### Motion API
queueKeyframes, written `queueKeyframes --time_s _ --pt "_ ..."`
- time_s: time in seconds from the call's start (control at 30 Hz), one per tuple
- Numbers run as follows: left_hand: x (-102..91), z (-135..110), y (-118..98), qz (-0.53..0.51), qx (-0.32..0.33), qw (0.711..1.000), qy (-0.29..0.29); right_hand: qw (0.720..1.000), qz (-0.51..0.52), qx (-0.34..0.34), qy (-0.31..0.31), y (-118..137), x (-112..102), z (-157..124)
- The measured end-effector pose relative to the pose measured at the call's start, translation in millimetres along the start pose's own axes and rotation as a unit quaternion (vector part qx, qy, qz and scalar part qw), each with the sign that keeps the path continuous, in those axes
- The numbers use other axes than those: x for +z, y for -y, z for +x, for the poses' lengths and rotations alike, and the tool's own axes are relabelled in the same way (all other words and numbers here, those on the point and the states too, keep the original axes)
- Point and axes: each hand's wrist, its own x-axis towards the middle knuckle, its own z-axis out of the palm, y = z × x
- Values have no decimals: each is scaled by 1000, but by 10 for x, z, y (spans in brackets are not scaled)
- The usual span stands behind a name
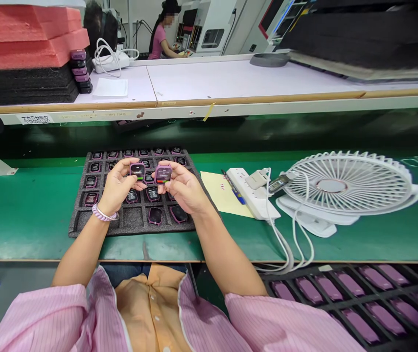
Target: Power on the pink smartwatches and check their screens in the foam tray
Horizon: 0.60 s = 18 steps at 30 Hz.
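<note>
My left hand [119, 183] is closed around a purple-framed smartwatch [137, 172] with its lit screen facing up. In my right hand [185, 188] a second purple smartwatch [163, 174] is pinched between thumb and fingers, its screen lit too. Both watches hang side by side above a dark grey foam tray [121, 226]. Rows of similar strapless watches lie in the tray's compartments, and several at the front left are bare. A watch [155, 215] with a dark screen lies in the front row. My hands and the held watches hide part of the tray's middle.
Right of the tray lie a yellow paper [220, 190], a white power strip [249, 193] and a white fan [348, 183] with loose cables. Purple devices fill a rack [326, 305] below the bench edge. A shelf [201, 80] holds red foam blocks [29, 44]. Another person [161, 39] sits beyond.
</note>
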Motion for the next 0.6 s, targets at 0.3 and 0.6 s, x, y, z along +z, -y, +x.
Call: queueKeyframes --time_s 0.3,0.6 --pt "15 2 -38 -14 -14 1000 -15 1000 22 0 -1 -27 -18 20" --pt "43 18 -303 -25 8 1000 -4 999 27 -7 22 123 97 154"
